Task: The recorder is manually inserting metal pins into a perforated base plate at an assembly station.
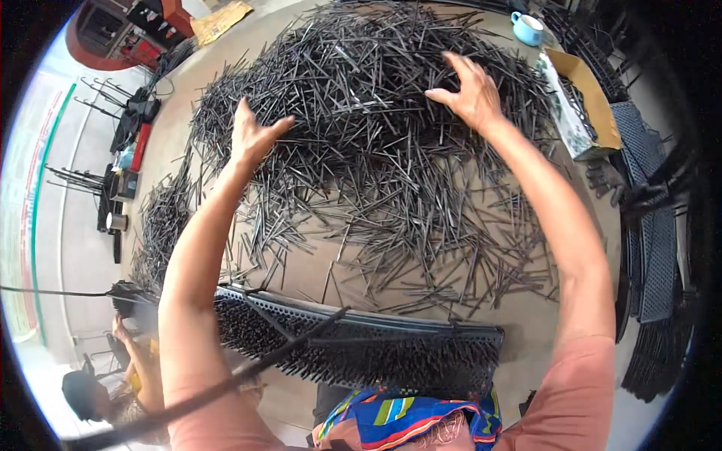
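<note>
A large heap of thin black sticks (353,98) covers the far half of the table, with loose ones strewn toward me. My left hand (253,134) is at the heap's left side, thumb spread from the fingers, nothing in it. Over the right part of the heap, my right hand (470,94) is likewise open and bare, fingers pointing inward. Whether either hand touches the sticks, I cannot tell. Close to my body lies a long black perforated tray (361,319), its holes filled with many short black sticks standing out toward me.
A light blue mug (527,29) and an open cardboard box (583,101) holding dark sticks stand at the far right. Near the box lies a dark glove (604,180). Perforated black panels (656,248) line the right edge. At lower left, another person (113,391) sits.
</note>
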Demonstrator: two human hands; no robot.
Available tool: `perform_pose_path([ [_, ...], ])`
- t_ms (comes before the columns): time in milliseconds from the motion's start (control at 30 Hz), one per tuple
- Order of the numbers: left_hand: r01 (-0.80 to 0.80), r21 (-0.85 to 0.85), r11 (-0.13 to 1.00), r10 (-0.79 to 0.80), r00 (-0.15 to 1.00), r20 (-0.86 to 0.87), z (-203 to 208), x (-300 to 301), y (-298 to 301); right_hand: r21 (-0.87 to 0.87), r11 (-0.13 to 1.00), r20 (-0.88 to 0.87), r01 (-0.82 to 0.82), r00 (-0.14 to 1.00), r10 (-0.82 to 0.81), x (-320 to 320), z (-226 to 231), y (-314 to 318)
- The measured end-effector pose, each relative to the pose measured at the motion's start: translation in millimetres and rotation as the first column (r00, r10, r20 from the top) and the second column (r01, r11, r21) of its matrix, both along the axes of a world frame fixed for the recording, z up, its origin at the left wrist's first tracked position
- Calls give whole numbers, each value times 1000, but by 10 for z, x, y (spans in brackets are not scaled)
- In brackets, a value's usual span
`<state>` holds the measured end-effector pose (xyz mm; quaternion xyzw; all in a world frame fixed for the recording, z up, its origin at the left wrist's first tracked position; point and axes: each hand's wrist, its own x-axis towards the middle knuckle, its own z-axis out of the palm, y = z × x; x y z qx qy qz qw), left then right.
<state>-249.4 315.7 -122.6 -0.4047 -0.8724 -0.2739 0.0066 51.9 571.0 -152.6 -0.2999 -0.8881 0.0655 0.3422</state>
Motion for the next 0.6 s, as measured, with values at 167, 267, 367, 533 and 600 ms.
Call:
perform_pose_path([
  [167, 62, -118, 991, -67, 997, -40, -189, -595, 313, 28, 999, 449, 27, 893, -37, -628, 236, -98],
  [267, 16, -165, 986, -26, 998, -58, -140, -385, 533, -89, 989, 613, 117, 789, -38, -660, 392, -141],
  [367, -44, -191, 981, 37, 998, -41, -189, -411, 520, -68, 984, 643, 164, 761, -83, -742, 409, -269],
  [533, 118, -345, 931, -152, 986, -74, -304, -314, 594, 185, 977, 457, 109, 870, -184, -706, 12, -71],
  [600, 56, -307, 950, -98, 988, -121, -363, -327, 573, 162, 979, 415, 126, 891, -183, -777, 10, -58],
])
